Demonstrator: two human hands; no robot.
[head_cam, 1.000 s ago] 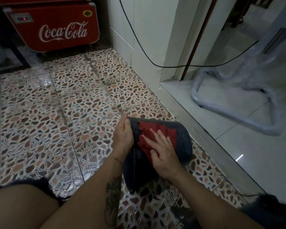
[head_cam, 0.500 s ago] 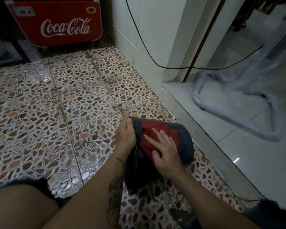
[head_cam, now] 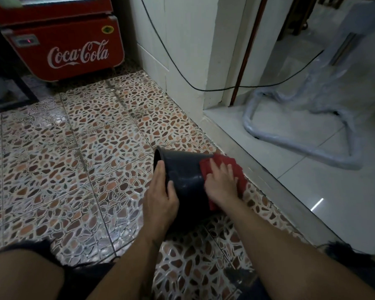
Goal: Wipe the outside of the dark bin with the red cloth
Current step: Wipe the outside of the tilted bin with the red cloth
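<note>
A red Coca-Cola cooler (head_cam: pixel 63 48) stands on the pebble-patterned tiled floor (head_cam: pixel 74 159). Right of it rises a white wall (head_cam: pixel 182 50) crossed by a black cable (head_cam: pixel 214 89). Farther right, past the wall, glossy white tiles (head_cam: pixel 333 202) carry a plastic-wrapped metal frame (head_cam: pixel 301 135).

Smooth plastic bin (head_cam: pixel 182 169), red cloth (head_cam: pixel 236 167), glossy tiles (head_cam: pixel 74 159).

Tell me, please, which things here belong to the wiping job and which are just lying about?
In use:
dark bin, steadied by the left hand
red cloth, pressed on it by the right hand

Lying about:
Coca-Cola cooler
black cable
wrapped metal frame
</note>
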